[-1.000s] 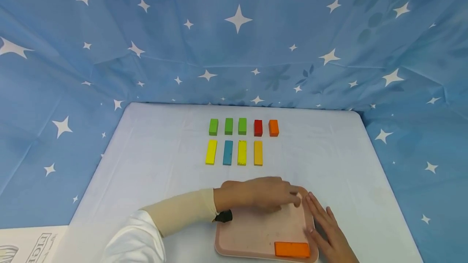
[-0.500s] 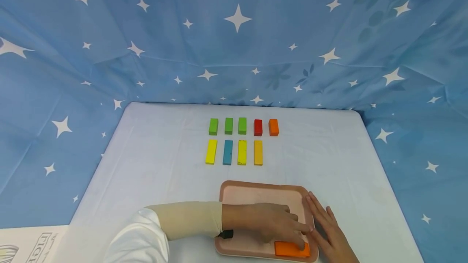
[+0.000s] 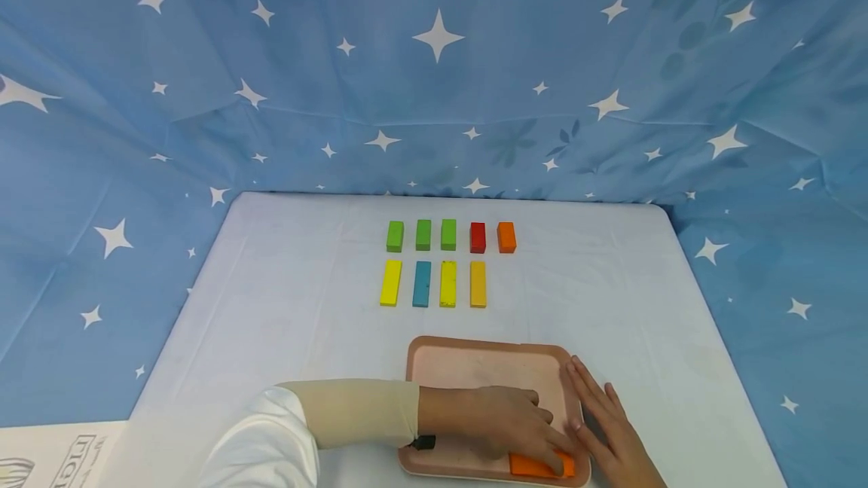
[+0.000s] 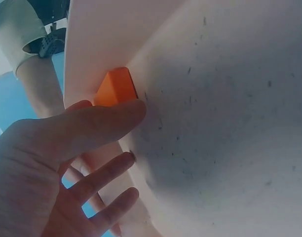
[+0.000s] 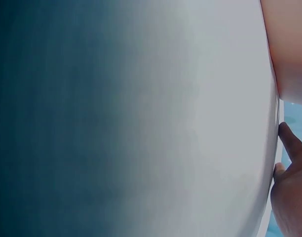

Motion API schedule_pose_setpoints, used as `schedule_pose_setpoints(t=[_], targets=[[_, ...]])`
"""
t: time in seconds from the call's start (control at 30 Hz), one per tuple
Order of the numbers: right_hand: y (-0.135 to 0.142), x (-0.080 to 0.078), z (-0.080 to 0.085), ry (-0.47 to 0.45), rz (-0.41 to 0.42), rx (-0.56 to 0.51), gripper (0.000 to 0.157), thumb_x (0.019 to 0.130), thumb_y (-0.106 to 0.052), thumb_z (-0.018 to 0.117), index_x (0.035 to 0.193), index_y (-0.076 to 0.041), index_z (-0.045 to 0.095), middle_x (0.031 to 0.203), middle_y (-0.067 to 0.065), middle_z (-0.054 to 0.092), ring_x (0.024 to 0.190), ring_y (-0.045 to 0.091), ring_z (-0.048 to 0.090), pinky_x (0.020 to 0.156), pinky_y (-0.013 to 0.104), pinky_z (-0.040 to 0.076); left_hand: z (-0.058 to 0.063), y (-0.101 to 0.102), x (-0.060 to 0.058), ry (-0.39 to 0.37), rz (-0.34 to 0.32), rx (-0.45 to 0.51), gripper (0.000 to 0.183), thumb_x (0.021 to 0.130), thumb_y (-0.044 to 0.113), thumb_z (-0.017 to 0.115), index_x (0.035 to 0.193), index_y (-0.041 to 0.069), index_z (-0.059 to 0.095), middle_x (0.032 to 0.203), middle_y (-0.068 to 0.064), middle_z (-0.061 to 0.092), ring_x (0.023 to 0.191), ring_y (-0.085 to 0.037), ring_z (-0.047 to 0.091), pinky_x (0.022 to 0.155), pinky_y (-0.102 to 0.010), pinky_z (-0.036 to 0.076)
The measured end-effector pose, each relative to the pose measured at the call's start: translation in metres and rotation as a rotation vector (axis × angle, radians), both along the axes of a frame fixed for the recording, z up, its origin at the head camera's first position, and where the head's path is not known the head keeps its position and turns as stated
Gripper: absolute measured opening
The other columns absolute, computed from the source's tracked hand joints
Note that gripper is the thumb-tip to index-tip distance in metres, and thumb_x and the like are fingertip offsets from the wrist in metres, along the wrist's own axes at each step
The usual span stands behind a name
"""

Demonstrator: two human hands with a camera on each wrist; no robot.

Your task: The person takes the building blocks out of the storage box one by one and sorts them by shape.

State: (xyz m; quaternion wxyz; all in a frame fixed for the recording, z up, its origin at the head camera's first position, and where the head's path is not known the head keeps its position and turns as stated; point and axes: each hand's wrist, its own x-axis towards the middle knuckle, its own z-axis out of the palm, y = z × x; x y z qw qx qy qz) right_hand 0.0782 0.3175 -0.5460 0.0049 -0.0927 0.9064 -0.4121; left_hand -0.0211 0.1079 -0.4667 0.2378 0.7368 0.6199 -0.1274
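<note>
In the head view a shallow pink tray (image 3: 468, 364) lies near the table's front edge. Inside its near right corner is an orange block (image 3: 522, 465), partly covered by my left hand (image 3: 505, 420). The left wrist view shows the thumb at the near side of the orange block (image 4: 115, 89) and the index finger behind it, pinching it; the other fingers are spread apart. My right hand (image 3: 613, 428) rests against the tray's right rim with straight fingers. The right wrist view is mostly a blurred pale surface, with part of a hand (image 5: 291, 187) at its right edge.
Beyond the tray stand two rows of blocks: green ones (image 3: 423, 235), a red block (image 3: 478, 238) and a small orange block (image 3: 506, 237) behind; yellow ones (image 3: 448, 285) and a blue block (image 3: 422, 285) in front. A printed sheet (image 3: 61, 454) lies at the lower left.
My left hand has come from the tray's far right corner toward the near right corner and onto the orange block. My right hand has stayed at the rim.
</note>
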Motion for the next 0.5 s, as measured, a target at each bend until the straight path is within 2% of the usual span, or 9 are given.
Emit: schedule_pose_setpoints(t=[0.17, 0.5], targets=[[-0.0004, 0.0004, 0.0003, 0.002, 0.005, -0.01, 0.069, 0.103, -0.01, 0.058, 0.165, -0.017, 0.03, 0.174, 0.007, 0.022, 0.156, -0.01, 0.007, 0.121, 0.073, -0.008, -0.0038, 0.0026, 0.0004, 0.003, -0.005, 0.008, 0.066, 0.102, 0.018, 0.067, 0.157, 0.044, 0.039, 0.171, 0.023, 0.018, 0.13, -0.001, 0.047, 0.116, -0.026, 0.036], [0.0018, -0.0003, -0.0022, 0.011, 0.005, -0.009, 0.07, 0.102, -0.009, 0.058, 0.165, -0.016, 0.03, 0.174, 0.007, 0.022, 0.156, -0.01, 0.007, 0.121, 0.074, -0.008, -0.0035, 0.0056, 0.0011, 0.016, -0.021, 0.033, 0.062, 0.105, 0.02, 0.063, 0.157, 0.042, 0.04, 0.17, 0.021, 0.024, 0.141, -0.003, 0.043, 0.118, -0.029, 0.036]])
